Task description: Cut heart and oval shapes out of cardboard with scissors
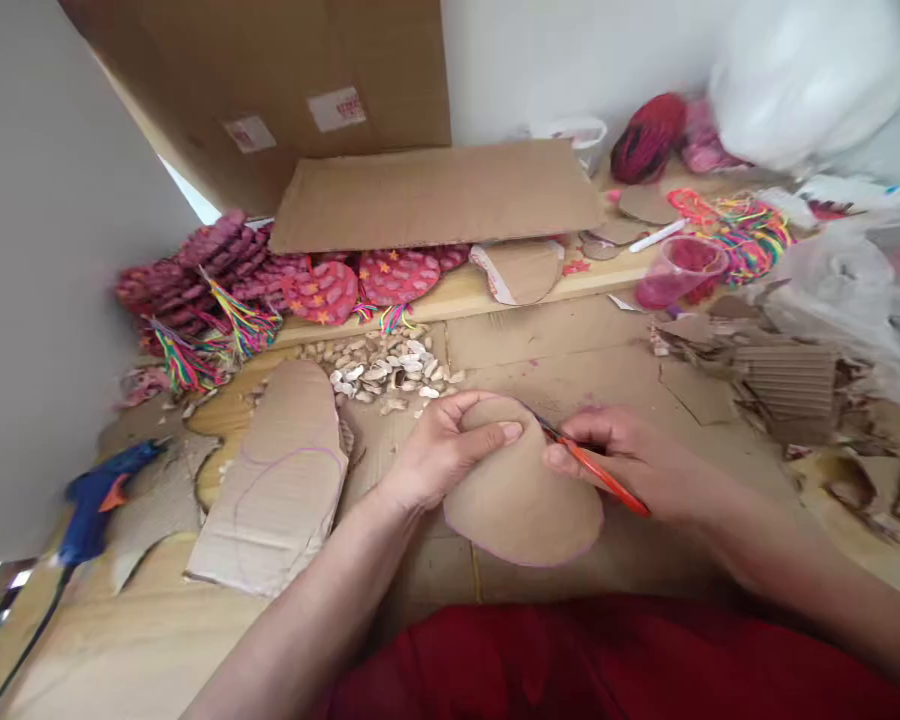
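My left hand [450, 445] grips a rounded piece of cardboard [529, 505] near its upper edge, thumb lying on top. A thin purple line runs along the lower rim of that piece. My right hand [630, 455] is closed around scissors [604, 475] with orange-red handles. Their dark blades meet the cardboard's upper right edge; how far they are open is hidden. Left of my hands lies a larger cardboard sheet [277, 490] with curved outlines drawn on it.
Peanut shells [397, 365] are heaped beyond my left hand. A blue glue gun [105, 500] lies far left. Decorated pink pieces with tassels [319, 290] line the back ledge under a cardboard panel [442, 195]. Cardboard scraps [784, 380] and a pink cup [679, 270] are on the right.
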The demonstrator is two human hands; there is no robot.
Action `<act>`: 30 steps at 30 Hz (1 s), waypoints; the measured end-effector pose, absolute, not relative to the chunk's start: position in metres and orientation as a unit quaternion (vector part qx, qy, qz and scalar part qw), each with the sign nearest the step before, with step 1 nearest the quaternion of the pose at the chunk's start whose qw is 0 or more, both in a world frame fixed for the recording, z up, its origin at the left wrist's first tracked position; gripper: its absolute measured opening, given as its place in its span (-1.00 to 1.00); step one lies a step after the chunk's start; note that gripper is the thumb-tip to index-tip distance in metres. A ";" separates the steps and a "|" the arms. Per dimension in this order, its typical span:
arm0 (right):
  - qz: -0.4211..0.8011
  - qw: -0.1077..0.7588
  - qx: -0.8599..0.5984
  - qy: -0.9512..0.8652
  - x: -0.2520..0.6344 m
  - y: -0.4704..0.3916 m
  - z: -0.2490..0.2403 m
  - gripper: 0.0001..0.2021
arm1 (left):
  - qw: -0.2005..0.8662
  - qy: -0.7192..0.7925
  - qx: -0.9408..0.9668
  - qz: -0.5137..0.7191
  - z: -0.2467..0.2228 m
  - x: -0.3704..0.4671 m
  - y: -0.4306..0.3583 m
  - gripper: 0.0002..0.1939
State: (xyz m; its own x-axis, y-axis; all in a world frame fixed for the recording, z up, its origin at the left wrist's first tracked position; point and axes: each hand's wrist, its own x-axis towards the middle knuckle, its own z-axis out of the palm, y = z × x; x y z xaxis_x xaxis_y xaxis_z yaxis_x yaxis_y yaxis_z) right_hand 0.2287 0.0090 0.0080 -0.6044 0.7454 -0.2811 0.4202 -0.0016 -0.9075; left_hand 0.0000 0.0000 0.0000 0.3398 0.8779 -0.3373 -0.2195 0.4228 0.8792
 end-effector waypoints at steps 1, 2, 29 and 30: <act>0.571 0.140 -0.418 -0.693 0.229 0.008 0.008 -0.52 | 0.725 0.432 0.381 0.379 0.000 0.000 0.000 -0.78; 0.572 0.138 -0.415 -0.694 0.229 0.008 0.008 -0.53 | 0.725 0.432 0.381 0.379 0.001 0.000 -0.001 -0.78; 0.527 0.082 -0.457 -0.712 0.229 0.011 0.014 -0.51 | 0.717 0.442 0.428 0.328 0.003 -0.004 0.001 -0.78; 0.522 0.077 -0.460 -0.714 0.229 0.011 0.015 -0.51 | 0.717 0.440 0.437 0.319 0.002 -0.004 0.001 -0.79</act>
